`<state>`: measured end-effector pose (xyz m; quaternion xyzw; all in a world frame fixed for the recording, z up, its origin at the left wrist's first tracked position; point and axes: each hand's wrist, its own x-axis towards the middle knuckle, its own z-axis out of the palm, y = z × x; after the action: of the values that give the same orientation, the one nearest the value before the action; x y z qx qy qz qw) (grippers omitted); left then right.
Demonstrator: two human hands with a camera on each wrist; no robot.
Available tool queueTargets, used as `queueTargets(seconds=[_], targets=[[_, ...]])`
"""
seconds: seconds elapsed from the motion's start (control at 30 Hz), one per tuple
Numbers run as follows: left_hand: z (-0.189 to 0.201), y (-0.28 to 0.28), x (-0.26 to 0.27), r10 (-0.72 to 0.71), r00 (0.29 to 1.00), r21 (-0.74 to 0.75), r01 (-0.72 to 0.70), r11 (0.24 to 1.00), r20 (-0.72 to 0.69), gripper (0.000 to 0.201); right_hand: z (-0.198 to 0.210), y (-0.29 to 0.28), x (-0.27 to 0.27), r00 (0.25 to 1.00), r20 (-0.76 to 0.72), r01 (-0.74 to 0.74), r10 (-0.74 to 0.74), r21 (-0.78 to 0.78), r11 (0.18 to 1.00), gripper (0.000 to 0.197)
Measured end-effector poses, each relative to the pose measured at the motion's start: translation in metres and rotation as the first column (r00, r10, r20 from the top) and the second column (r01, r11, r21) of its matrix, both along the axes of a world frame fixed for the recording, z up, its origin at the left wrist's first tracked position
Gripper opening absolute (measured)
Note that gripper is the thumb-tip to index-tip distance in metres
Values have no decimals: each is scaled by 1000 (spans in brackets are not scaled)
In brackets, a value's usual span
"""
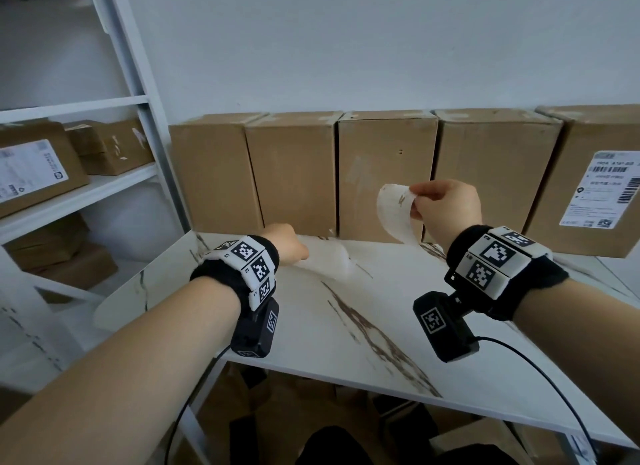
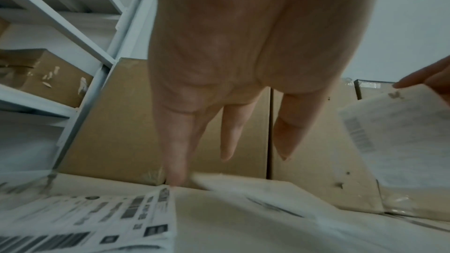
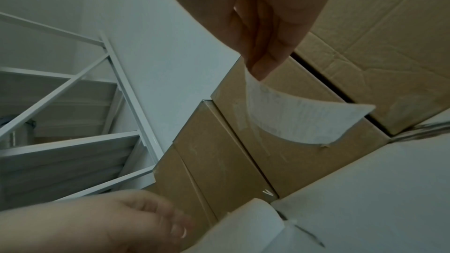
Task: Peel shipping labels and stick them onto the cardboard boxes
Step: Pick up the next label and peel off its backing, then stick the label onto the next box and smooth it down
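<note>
My right hand (image 1: 417, 201) is raised in front of the row of cardboard boxes (image 1: 384, 153) and pinches the top corner of a peeled white shipping label (image 1: 394, 213). The label hangs curled with its lower end near the table; in the right wrist view the label (image 3: 299, 120) dangles from the fingertips (image 3: 261, 68). My left hand (image 1: 294, 248) is low on the table with straight fingers (image 2: 175, 170), one tip touching the printed label sheets (image 2: 102, 216). A blurred white backing sheet (image 1: 329, 260) lies curled beside that hand.
Several brown boxes stand along the wall at the back of the white marble table (image 1: 346, 326). The far-right box (image 1: 568, 146) carries a stuck label (image 1: 602, 191). A white shelf rack (image 1: 86, 191) with more boxes stands at the left. Cables hang from both wrists.
</note>
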<state>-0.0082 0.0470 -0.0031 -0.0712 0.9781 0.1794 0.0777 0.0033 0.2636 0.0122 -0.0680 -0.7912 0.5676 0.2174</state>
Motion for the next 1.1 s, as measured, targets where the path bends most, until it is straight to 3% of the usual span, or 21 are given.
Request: queueTargets(seconds=[0.13,0.27,0.43,0.6,0.7,0.77,0.83,0.93,1.0,1.1], targets=[[7,10,6,-114,976,82,131,988,-185,47,-1,-6,3,996,10,-90,91,-27,996,29],[21,36,22,-205,905,146,275,950,-373,44,2,-14,10,986,0,-165,166,-19,986,28],[34,59,39,-173,847,86,248,965,-503,40,10,-17,25,981,-48,-181,187,117,977,29],[40,64,49,-165,806,92,262,961,-569,11,20,-12,44,973,-87,-197,213,162,967,28],[46,66,53,-139,801,130,260,957,-582,13,29,-6,58,964,-164,-183,212,174,968,34],[51,68,54,-105,810,209,271,940,-577,16,36,1,66,971,-193,-98,142,224,970,41],[58,72,57,-69,829,332,297,895,-556,15,43,12,70,985,-161,-11,58,279,960,50],[66,82,63,-57,844,464,348,815,-533,18,46,29,71,999,2,-36,36,248,968,56],[69,91,64,-71,846,496,376,783,-528,20,45,41,68,997,43,-73,67,156,985,46],[71,105,61,-93,847,502,396,769,-524,19,45,55,68,999,-18,-29,31,101,994,11]])
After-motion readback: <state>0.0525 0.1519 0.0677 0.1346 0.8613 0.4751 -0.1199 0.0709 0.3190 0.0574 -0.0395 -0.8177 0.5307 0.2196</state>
